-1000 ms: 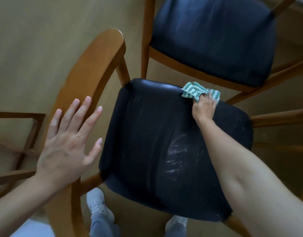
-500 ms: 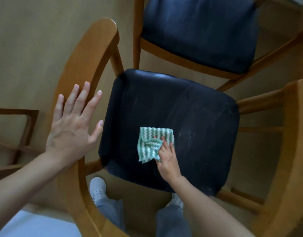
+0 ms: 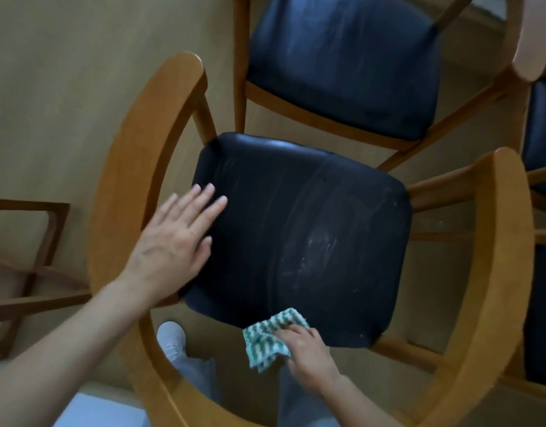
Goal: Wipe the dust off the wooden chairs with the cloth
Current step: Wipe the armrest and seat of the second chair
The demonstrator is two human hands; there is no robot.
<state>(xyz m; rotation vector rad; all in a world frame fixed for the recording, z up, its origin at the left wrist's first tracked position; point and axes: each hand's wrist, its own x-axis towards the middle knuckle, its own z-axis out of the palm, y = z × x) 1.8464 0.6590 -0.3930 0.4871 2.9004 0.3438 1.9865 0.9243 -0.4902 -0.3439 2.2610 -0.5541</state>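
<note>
Cloth, green-white zigzag, crumpled, sits at the near edge of the black seat, partly hanging off it. Right hand grips the cloth, fingers curled over its right side, knuckles up. Seat shows pale dust streaks around the middle and right of centre. Seat belongs to a wooden chair with a curved rail wrapping round left, near and right sides. Left hand is flat, fingers straight and slightly spread, holding nothing; it lies over the seat's left edge beside the rail, fingertips over the black pad, and I cannot tell whether it touches. Second chair with a dark seat stands just beyond, legs close to the first. Third chair is cut off at the right edge. Bare wooden frame is at far left. Tan floor lies underneath. Pale shoe and grey trouser legs show below the seat, inside the rail.
</note>
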